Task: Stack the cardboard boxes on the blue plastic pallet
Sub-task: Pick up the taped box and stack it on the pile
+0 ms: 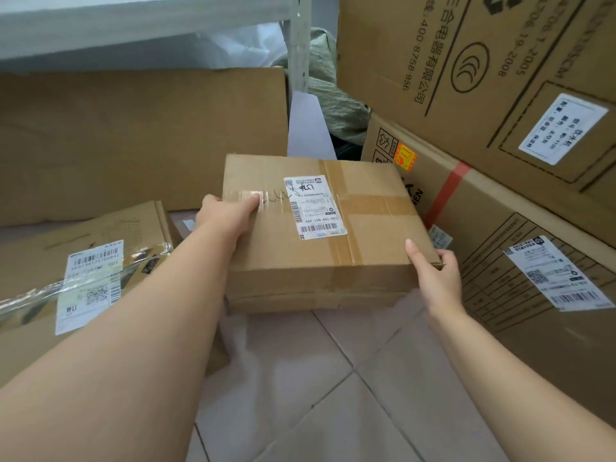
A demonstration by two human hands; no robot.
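A flat cardboard box (366, 241) with brown tape and a white shipping label sits in the middle of the view, over the tiled floor. My left hand (226, 211) grips its left edge, thumb on the top face. My right hand (433, 271) holds its near right corner, thumb on top. Whether the box rests on the floor or is lifted I cannot tell. A second flat box (40, 255) with labels and clear tape lies to the left, partly under my left forearm. No blue pallet is in view.
Large printed cartons (500, 78) are stacked at the right, a lower one (533, 228) with red tape close to the held box. A tall cardboard sheet (133, 138) leans at the back left under a white shelf (133, 15). Pale tiled floor (316, 378) lies in front.
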